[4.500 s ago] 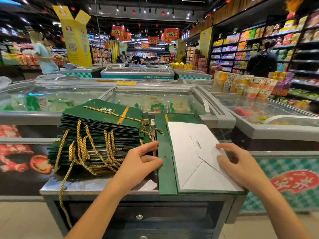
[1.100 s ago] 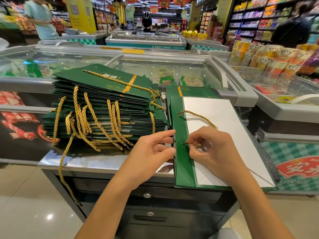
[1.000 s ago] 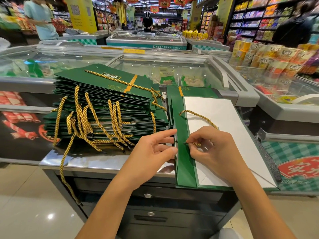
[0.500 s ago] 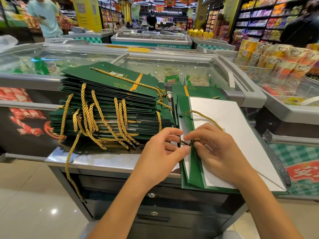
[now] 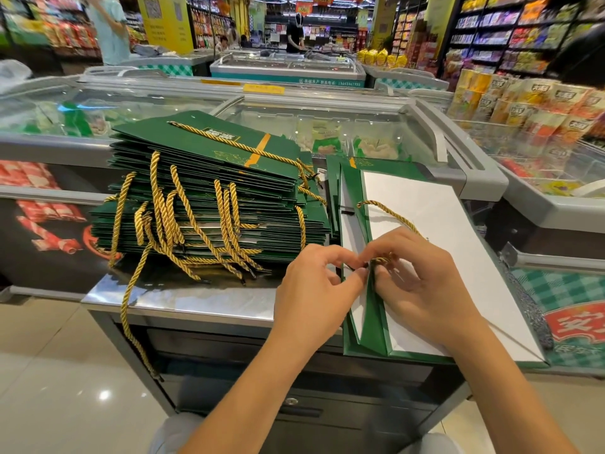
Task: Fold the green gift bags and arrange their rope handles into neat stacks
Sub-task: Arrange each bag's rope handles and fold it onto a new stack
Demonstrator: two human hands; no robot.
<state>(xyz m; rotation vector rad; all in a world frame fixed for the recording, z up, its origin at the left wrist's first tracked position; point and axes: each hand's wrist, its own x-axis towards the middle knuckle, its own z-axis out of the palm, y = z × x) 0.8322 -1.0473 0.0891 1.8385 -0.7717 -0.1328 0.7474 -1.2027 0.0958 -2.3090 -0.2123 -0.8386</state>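
Green card and gold cord are coming together in the lower middle of the frame, where the left hand (image 5: 314, 283) and the right hand (image 5: 422, 286) are meeting over the bag (image 5: 425, 224) lying flat on the right of the tabletop (image 5: 183, 299); the left fingers (image 5: 348, 279) are pinching the lifted green edge of the bag, and the right fingers (image 5: 394, 270) are curling tight round the black-tipped end of the rope handle (image 5: 386, 209), whose loop is arching up over the white inner panel. The step looks like fastening the handle's end through the bag's edge, though any hole is hiding under the fingers; the next move is probably calling for a short pull to seat the cord, then flattening the edge and sliding the bag onto the tall stack (image 5: 209, 152) sitting just beside it on the left, its loose cords dangling over the front. Compared with half a second ago, the left hand is closing in to touch the right, and the green edge is standing up, showing its white underside; several seconds back both hands were lying flat, with no cord across the panel.
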